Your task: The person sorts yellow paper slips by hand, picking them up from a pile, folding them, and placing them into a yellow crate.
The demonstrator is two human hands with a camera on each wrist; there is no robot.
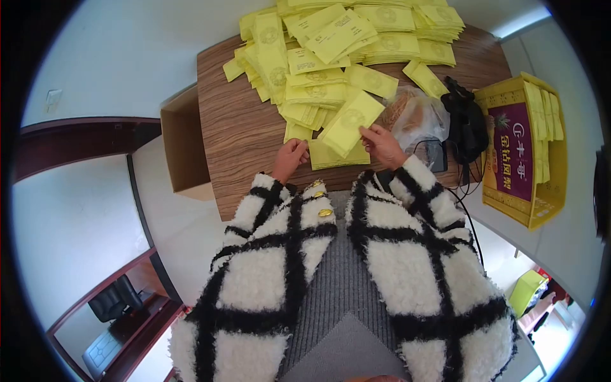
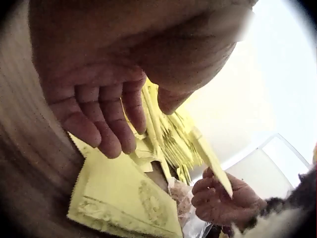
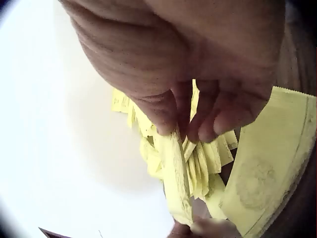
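My right hand pinches a yellow paper packet by its near edge and holds it tilted just above the wooden table. The right wrist view shows its fingertips closed on the packet. Another yellow packet lies flat at the table's front edge, under the raised one. My left hand hovers at that packet's left end, its fingers loosely curled over the flat packet and holding nothing. The left wrist view also catches the right hand with its packet.
Heaps of the same yellow packets cover the far half of the table. A clear plastic bag, a black bundle with cables and a dark device lie to the right. A yellow box stands further right, a brown carton to the left.
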